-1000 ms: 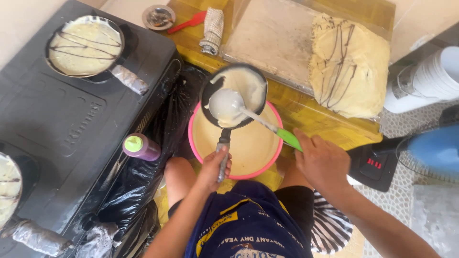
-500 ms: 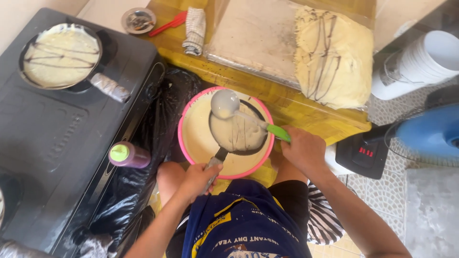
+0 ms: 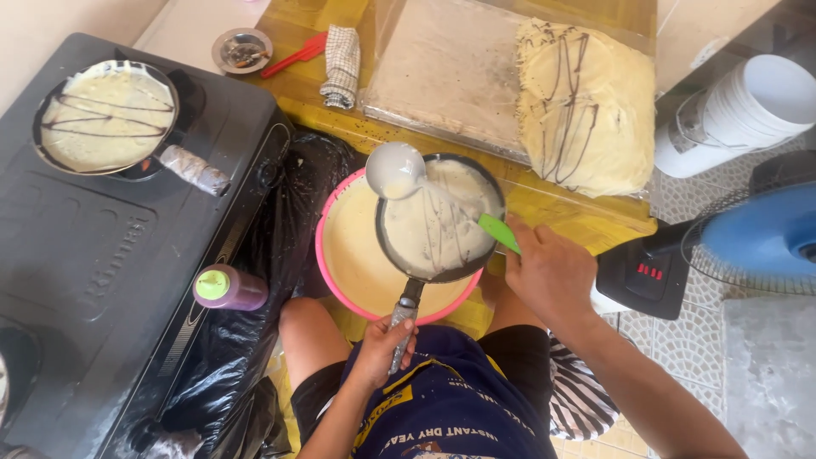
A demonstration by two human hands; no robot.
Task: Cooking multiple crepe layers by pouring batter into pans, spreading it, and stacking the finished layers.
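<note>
Fingers of the left hand (image 3: 384, 347) clamp the handle of the pan (image 3: 438, 221), now held over the pink bowl (image 3: 344, 255) at frame centre. The right hand (image 3: 552, 274) grips the ladle (image 3: 396, 170), since emptied into the pan; batter has spread wider across it than a second ago.

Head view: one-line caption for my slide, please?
Left hand holds a small pan over a pink batter bowl while right hand tips a green-handled ladle above it.
</note>
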